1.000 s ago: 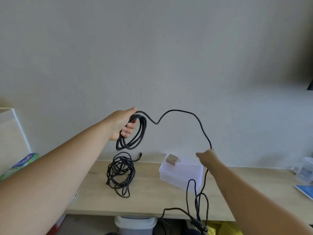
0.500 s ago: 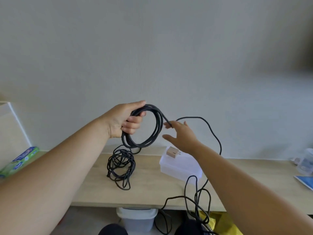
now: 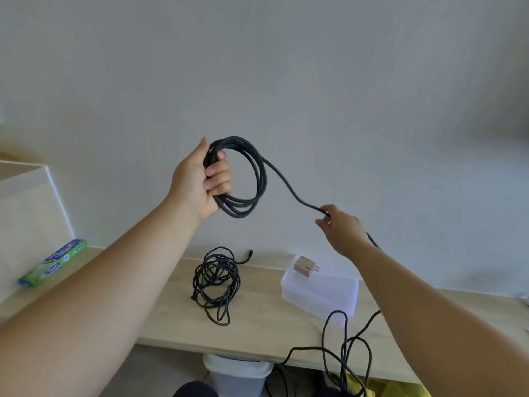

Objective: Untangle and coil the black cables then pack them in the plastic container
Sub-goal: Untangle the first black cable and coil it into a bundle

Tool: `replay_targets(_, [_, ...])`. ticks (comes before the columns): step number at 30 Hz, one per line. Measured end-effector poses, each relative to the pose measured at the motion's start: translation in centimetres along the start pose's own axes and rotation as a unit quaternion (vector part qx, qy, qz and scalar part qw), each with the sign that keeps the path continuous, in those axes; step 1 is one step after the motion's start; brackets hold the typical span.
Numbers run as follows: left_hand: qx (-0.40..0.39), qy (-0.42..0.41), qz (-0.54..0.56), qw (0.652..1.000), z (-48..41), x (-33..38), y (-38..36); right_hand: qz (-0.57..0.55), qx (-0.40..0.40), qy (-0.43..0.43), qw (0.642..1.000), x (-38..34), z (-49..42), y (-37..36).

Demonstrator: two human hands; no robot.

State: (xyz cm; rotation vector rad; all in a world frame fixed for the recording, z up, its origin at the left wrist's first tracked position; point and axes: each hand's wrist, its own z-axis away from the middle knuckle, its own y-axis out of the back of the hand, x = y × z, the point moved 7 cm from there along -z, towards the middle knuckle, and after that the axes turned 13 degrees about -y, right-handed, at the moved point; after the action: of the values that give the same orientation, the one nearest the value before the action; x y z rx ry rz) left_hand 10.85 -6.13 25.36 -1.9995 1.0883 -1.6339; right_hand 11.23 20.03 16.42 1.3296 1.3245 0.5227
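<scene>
My left hand [image 3: 200, 181] grips a coil of black cable [image 3: 252, 179] raised in front of the wall. From the coil the cable runs down to the right into my right hand [image 3: 340, 227], which pinches it. Past that hand the loose cable [image 3: 343, 345] drops behind my forearm and loops over the desk's front edge toward the floor. A second, tangled black cable [image 3: 217, 279] lies on the wooden desk [image 3: 266, 325]. To its right stands the translucent plastic container [image 3: 323, 293], lid on, with a beige plug adapter [image 3: 305, 267] on top.
A green and blue packet [image 3: 54, 262] lies at the desk's left end beside a pale box [image 3: 25, 213]. A white bin [image 3: 237, 373] stands under the desk, with something yellow [image 3: 383, 388] on the floor to its right.
My left hand has lifted the coil higher with another loop added. My right hand left the coil and slid down and right along the cable, drawing it out.
</scene>
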Motion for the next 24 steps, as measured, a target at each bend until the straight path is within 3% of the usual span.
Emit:
replay_targets(3, [0.117,-0.080,0.052,0.989,-1.2,0.4,1.5,0.078,-0.039,0.051,0.995,-1.8,2.1,-1.9])
replay_targets(6, [0.156,-0.143,0.010,0.977,-1.8,0.4,2.1,0.135,-0.104,0.143,0.975,-5.4,5.6,-2.8])
replay_targets(8, [0.117,-0.171,-0.104,0.973,-2.0,-0.1,2.0,0.145,-0.138,0.209,0.957,-8.3,7.7,-1.9])
replay_targets(10, [0.034,-0.195,-0.303,0.932,-1.5,-1.1,1.1,0.163,-0.138,0.273,0.938,-10.7,9.2,-0.3])
replay_targets(13, [-0.101,-0.190,-0.511,0.832,0.1,-3.6,-0.6,0.137,-0.047,0.353,0.924,-13.3,9.5,3.3])
replay_targets(16, [-0.150,-0.158,-0.582,0.784,1.3,-4.9,-1.5,0.004,0.090,0.424,0.901,-13.9,9.5,6.5])
replay_targets(20, [-0.228,-0.016,-0.565,0.793,2.3,-6.8,-2.0,-0.055,0.126,0.372,0.918,-12.2,7.8,8.0])
replay_targets(24, [-0.265,0.120,-0.557,0.778,2.9,-7.7,-2.2,-0.100,0.005,0.224,0.969,-10.1,6.0,6.7])
